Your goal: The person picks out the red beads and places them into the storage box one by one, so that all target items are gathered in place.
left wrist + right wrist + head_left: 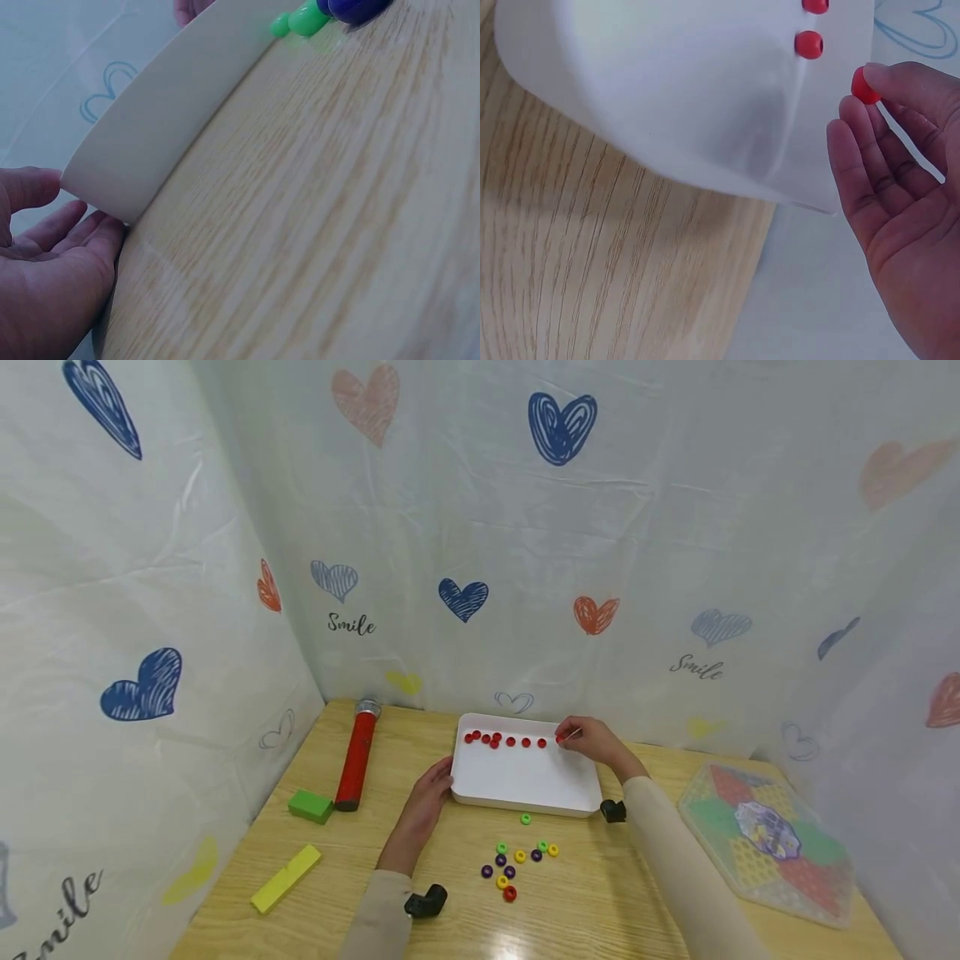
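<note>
A white tray (525,777) lies on the table with a row of several red beads (511,742) along its far side. My left hand (429,793) holds the tray's left edge. The left wrist view shows its thumb (34,186) at the rim and the other fingers low against the outer wall. Over the tray's far right corner, my right hand (594,741) pinches a red bead (865,86) between thumb and fingertips. A thin white line shows along those fingers. Green, yellow and purple beads and one red bead (510,893) lie in front of the tray.
At the left are a red microphone-shaped stick (356,760), a green block (311,806) and a yellow block (287,878). A clear flat case (765,839) with coloured patches stands at the right. Heart-printed white sheeting (510,527) closes off the back and sides.
</note>
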Motion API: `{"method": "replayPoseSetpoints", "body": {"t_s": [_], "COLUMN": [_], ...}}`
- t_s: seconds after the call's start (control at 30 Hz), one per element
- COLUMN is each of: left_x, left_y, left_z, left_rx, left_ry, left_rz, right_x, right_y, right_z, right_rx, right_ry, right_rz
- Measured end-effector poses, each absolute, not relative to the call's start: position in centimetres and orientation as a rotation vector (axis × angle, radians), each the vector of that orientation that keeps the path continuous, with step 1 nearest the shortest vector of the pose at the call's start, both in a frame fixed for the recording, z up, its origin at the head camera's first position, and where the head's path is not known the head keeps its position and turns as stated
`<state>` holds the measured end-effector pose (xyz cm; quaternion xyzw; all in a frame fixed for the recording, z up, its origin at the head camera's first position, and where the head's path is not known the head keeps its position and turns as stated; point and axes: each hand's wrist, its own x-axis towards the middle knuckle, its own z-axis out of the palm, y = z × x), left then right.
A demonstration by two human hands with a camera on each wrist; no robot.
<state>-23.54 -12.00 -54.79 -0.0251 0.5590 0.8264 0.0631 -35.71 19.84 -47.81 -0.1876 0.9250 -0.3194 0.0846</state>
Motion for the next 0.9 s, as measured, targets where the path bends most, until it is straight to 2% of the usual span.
{"method": "replayPoseSetpoints", "body": {"t_s": [0.3, 0.67, 0.9], "left_x": [-23.6, -23.4, -23.6], "left_y": [-11.9, -11.9, -12.0], "left_z": [-55.0, -55.1, -55.1], "left_rx": [-0.080, -0.053, -0.033], "left_ry": [1.703, 1.700, 1.692], "left_rz": [2.508, 2.498, 2.513], "right_x": [-37.2, -37.3, -37.7], "right_y": [19.5, 18.4, 18.1], "right_z": [-48.3, -48.8, -49.5], "right_rx": [-0.474, -0.305, -0.310], "right_ry": [2.763, 2.785, 2.803], "right_rz": [-0.907, -0.874, -0.802]}}
